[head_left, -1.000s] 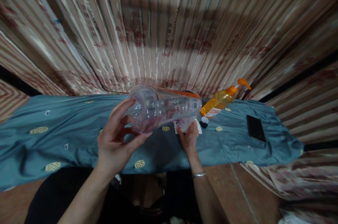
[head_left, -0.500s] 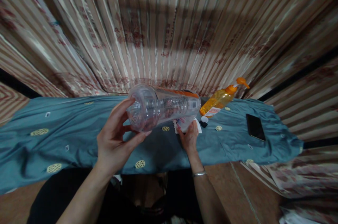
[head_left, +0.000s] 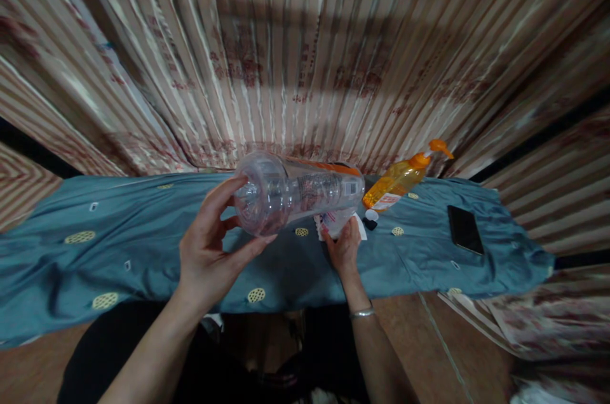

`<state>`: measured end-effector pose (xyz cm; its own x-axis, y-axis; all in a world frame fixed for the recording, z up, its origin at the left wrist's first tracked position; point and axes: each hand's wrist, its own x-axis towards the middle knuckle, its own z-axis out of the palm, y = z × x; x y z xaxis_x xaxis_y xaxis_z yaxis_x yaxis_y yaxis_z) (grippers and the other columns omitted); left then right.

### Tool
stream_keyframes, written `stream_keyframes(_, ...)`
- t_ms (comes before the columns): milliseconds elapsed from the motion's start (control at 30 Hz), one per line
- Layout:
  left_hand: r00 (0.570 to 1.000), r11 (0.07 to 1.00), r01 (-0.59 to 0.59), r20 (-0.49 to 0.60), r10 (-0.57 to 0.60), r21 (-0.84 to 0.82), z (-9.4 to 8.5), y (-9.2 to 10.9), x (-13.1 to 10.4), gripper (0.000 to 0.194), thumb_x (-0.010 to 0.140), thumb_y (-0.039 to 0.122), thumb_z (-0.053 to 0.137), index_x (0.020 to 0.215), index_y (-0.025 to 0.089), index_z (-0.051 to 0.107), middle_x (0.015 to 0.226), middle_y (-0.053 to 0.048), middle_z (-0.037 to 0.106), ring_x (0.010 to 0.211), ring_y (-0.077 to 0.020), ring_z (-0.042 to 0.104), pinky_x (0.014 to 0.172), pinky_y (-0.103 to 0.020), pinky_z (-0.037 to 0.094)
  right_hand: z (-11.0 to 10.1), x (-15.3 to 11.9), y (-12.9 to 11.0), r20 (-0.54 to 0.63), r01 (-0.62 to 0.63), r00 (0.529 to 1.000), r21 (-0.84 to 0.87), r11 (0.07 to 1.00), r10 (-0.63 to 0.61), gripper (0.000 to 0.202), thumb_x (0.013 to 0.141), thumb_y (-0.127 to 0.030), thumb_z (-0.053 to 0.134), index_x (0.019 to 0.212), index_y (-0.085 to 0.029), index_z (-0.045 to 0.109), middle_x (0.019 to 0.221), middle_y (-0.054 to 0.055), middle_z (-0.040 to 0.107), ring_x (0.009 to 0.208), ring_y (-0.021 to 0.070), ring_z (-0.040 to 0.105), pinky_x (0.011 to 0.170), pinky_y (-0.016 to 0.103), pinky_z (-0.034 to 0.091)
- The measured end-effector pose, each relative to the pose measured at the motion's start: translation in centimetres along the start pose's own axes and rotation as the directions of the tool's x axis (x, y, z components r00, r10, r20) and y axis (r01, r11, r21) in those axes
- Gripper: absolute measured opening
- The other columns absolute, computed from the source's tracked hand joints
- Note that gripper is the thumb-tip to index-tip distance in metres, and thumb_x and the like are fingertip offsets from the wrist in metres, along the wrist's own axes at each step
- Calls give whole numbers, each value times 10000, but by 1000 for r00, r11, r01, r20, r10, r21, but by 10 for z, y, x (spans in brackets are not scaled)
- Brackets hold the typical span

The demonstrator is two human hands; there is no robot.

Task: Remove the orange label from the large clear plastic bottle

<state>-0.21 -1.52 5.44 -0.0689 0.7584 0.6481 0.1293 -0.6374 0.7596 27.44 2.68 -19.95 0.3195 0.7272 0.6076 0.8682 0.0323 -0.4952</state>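
Note:
My left hand (head_left: 210,245) is wrapped round one end of a large clear plastic bottle (head_left: 309,194), which is held sideways above the cloth. Its label shows an orange band and a barcode at the right end. Just under that right end, my right hand (head_left: 346,246) closes on a small whitish packet (head_left: 337,221) with red and blue print; its exact kind is hard to make out. White paper (head_left: 361,230) shows beside the fingers. A small white round piece (head_left: 372,215) and a black piece (head_left: 370,225) lie right of this hand.
A pump bottle (head_left: 393,183) of orange liquid stands at the right, near the curtain (head_left: 295,61). Farther right a black phone (head_left: 465,229) lies on the teal patterned cloth (head_left: 147,258). Striped curtains close in behind and at both sides.
The whole view has shifted slightly, so everything sits a little farther right. Both hands keep their holds, and the bottle stays nearly still.

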Motion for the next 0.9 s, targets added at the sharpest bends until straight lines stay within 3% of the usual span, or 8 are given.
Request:
stream_keyframes(267,999,998,-37,14,36,58,-2,-1,1,748,713,352,991,1395,435,694,1429,-18,725,1360,-282,669,980,-392,700,-2,1,-4,-13,3,1000,15,1000,-3,664,1013,-631,520,1410,-98,525,1472,330,558,1430,432,515,1084,681,505)
stream_keyframes(433,997,996,-71,20,70,58,-1,-1,3,738,727,355,982,1397,460,689,1403,4,727,1350,-266,667,1055,-403,668,-2,1,-5,-9,-16,1000,18,1000,17,651,1009,-624,530,1404,-108,534,1479,325,555,1439,428,506,1103,679,490)
stream_keyframes(900,993,990,-117,-6,118,73,0,-3,-2,731,732,301,980,1398,389,690,1407,-85,718,1362,-329,663,1091,-526,651,0,-1,0,10,-15,1000,11,1000,15,687,994,-616,574,1447,-103,512,1485,325,553,1430,426,521,1100,686,492)
